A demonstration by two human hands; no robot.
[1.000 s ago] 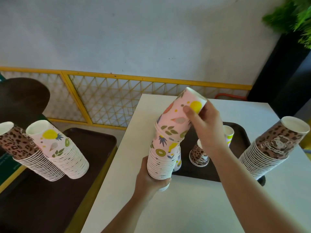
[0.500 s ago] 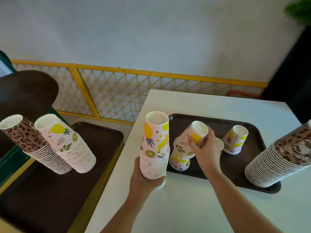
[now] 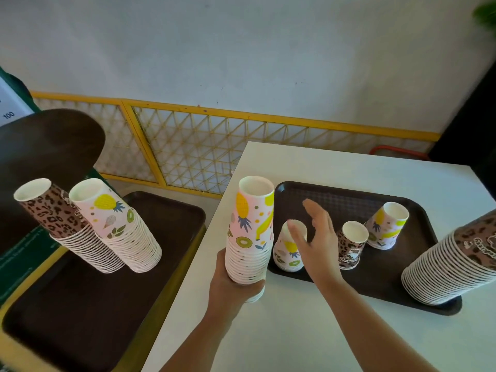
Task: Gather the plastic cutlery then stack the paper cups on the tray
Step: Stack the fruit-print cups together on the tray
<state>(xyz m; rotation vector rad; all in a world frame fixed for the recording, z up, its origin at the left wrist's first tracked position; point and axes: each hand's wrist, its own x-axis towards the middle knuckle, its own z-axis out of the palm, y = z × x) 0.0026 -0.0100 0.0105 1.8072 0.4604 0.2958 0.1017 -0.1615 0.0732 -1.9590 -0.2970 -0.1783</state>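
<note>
Stacking of cups is the step in hand; no plastic cutlery shows anywhere in view. The left hand (image 3: 230,285) grips the lower part of a tall fruit-print stack (image 3: 251,232), fingers curled round it, and holds it upright at the near left corner of the brown tray (image 3: 346,197), on the white table (image 3: 295,331). The right hand (image 3: 316,242) is over the tray with fingers straight and spread, holding nothing, just beside a single fruit-print cup (image 3: 290,251) that stands upside down. I judge the next move is to take this cup and seat it over the top of the held stack, mouth down and well centred, so it does not sit crooked.

The tray also carries a single leopard-print cup (image 3: 351,245), another fruit-print cup (image 3: 386,226) behind it, and a leaning leopard-print stack (image 3: 451,267) at its right end. A second tray (image 3: 171,218) at the left holds two leaning stacks, one leopard (image 3: 61,224) and one fruit (image 3: 118,224).
</note>
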